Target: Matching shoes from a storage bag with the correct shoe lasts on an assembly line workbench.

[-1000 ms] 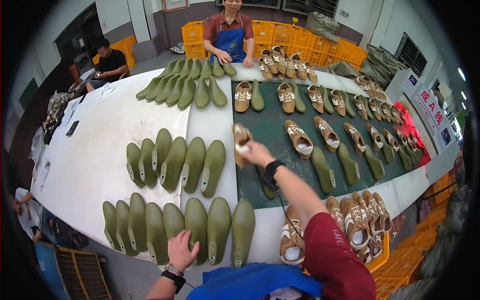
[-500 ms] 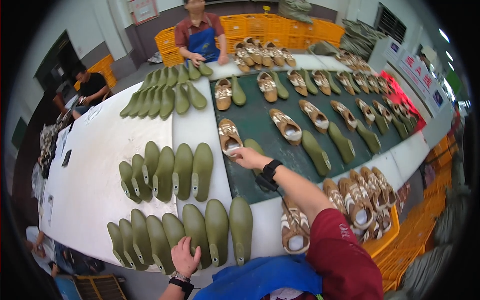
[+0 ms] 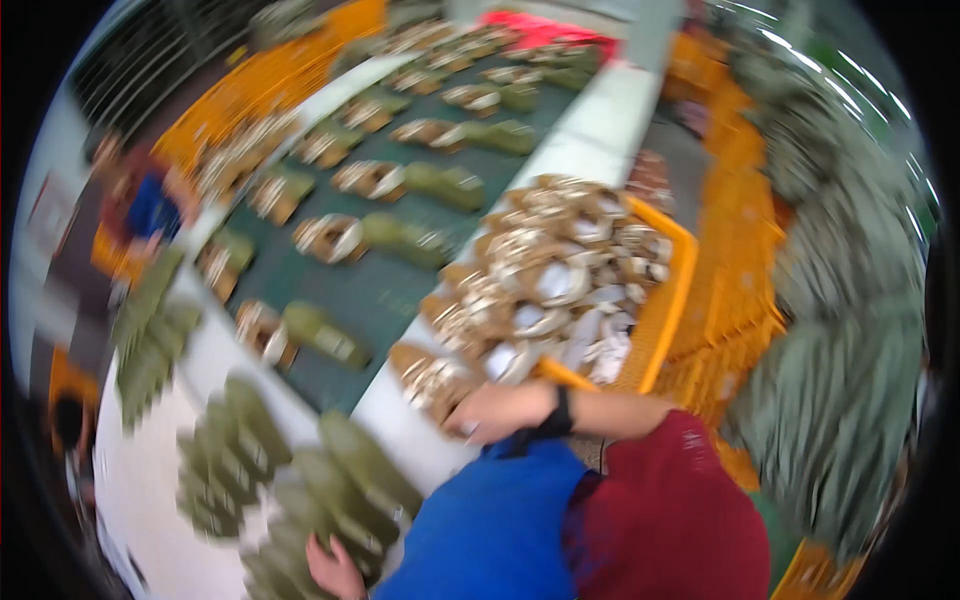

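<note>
The picture is smeared by motion. My right hand [image 3: 497, 411] is closed on the heel end of a brown and white shoe [image 3: 425, 372] on the white table edge. Its fingertips are partly hidden by the blur. Low in the view, my left hand [image 3: 335, 568] has its fingers apart beside green shoe lasts [image 3: 345, 500]; whether it touches one is unclear. Past my right hand, more brown and white shoes [image 3: 530, 275] are heaped along the edge and in an orange crate [image 3: 683, 290].
A dark green conveyor belt [image 3: 390, 275] carries shoes paired with green lasts. More lasts [image 3: 155, 335] stand in rows on the white table [image 3: 140, 470]. Across it is a co-worker in a blue apron [image 3: 155, 210]. Orange crates [image 3: 715, 300] and grey-green sacks [image 3: 815, 400] line the right.
My view has swung right. My right hand has left the shoe on the belt and is now at a shoe on the near table edge. My left hand stays by the lasts.
</note>
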Demonstrator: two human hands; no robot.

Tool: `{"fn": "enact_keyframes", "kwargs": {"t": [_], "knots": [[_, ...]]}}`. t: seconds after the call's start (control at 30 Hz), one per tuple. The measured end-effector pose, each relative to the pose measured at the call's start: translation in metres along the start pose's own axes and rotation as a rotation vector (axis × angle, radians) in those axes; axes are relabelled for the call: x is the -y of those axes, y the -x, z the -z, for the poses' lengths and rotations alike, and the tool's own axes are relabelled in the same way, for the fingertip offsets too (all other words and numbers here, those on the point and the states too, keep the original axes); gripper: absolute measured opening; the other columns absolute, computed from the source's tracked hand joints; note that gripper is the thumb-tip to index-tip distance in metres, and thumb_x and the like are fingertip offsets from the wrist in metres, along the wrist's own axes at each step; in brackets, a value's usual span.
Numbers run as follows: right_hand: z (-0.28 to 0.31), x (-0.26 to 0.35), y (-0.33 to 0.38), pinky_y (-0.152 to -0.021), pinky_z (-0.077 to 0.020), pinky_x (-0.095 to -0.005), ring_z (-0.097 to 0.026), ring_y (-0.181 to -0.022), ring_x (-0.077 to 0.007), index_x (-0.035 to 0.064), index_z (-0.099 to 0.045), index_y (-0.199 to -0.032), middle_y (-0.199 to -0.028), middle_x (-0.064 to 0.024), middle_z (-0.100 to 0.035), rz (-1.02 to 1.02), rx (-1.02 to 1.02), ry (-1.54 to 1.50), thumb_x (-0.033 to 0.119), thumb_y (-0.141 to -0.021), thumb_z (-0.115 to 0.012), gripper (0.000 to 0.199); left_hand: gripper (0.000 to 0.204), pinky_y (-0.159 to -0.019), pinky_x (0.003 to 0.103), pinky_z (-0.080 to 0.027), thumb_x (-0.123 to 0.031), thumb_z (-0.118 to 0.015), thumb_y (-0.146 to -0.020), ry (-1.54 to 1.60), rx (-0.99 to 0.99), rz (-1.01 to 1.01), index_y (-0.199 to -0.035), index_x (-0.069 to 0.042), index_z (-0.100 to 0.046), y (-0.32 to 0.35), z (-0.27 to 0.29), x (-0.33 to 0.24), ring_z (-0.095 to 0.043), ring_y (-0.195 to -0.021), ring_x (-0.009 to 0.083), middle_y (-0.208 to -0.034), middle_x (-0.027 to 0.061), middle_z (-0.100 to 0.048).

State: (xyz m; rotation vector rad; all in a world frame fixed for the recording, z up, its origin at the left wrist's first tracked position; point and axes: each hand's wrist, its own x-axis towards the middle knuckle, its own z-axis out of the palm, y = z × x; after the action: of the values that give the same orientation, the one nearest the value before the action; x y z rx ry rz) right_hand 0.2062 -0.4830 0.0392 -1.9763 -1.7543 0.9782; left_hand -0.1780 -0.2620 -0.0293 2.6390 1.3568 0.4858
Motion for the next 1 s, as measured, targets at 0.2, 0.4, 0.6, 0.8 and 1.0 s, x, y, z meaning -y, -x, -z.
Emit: {"fn": "enact_keyframes", "kwargs": {"t": [0.2,0.4,0.6,0.8,1.0], "knots": [[-0.083,-0.025,-0.022,-0.056,-0.0489,-0.0381,-0.063,-0.063,-0.0300,0.0038,-0.066,-0.065,-0.063,-0.0149,-0.062,-0.101,-0.308,0.237,0.023,-0.051,-0.068,0.023,0.043,-0.074,0.036,-0.051,-0.047,-0.057,-0.082,-0.131,-0.130,-0.179,-0.111,-0.015,-0.063,0.011,0.019,-0.026,-0.064,-0.087,0.0279,-0.102,0.0124,-0.065],[-0.082,-0.035,-0.021,-0.057,-0.0486,-0.0393,-0.062,-0.063,-0.0319,0.0018,-0.066,-0.065,-0.062,-0.0155,-0.061,-0.108,-0.378,0.133,0.025,-0.049,-0.071,0.029,0.043,-0.073,0.038,-0.050,-0.047,-0.057,-0.082,-0.143,-0.122,-0.157,-0.109,-0.014,-0.064,0.001,0.021,-0.045,-0.064,-0.085,0.0292,-0.100,0.0131,-0.065],[-0.079,-0.034,-0.027,-0.057,-0.0477,-0.0403,-0.061,-0.063,-0.0326,0.0029,-0.065,-0.067,-0.062,-0.0156,-0.061,-0.037,-0.392,0.110,0.030,-0.051,-0.073,0.032,0.043,-0.073,0.040,-0.050,-0.047,-0.057,-0.081,-0.168,-0.090,-0.029,-0.108,-0.013,-0.064,0.002,0.023,-0.047,-0.063,-0.084,0.0306,-0.098,0.0138,-0.065],[-0.076,-0.030,-0.022,-0.055,-0.0465,-0.0414,-0.060,-0.063,-0.0339,0.0010,-0.062,-0.066,-0.062,-0.0153,-0.060,-0.013,-0.378,0.105,0.031,-0.054,-0.074,0.035,0.044,-0.072,0.042,-0.049,-0.046,-0.056,-0.081,-0.211,-0.045,0.113,-0.106,-0.012,-0.065,0.002,0.025,-0.044,-0.063,-0.082,0.0319,-0.096,0.0145,-0.065],[-0.081,-0.030,-0.028,-0.057,-0.0471,-0.0412,-0.061,-0.067,-0.0330,0.0039,-0.064,-0.070,-0.066,-0.0142,-0.062,-0.038,-0.356,0.138,0.033,-0.054,-0.075,0.035,0.043,-0.071,0.042,-0.049,-0.047,-0.056,-0.081,-0.218,-0.109,0.057,-0.105,-0.011,-0.065,0.003,-0.009,-0.018,-0.063,-0.082,0.0320,-0.095,0.0138,-0.065]]}}
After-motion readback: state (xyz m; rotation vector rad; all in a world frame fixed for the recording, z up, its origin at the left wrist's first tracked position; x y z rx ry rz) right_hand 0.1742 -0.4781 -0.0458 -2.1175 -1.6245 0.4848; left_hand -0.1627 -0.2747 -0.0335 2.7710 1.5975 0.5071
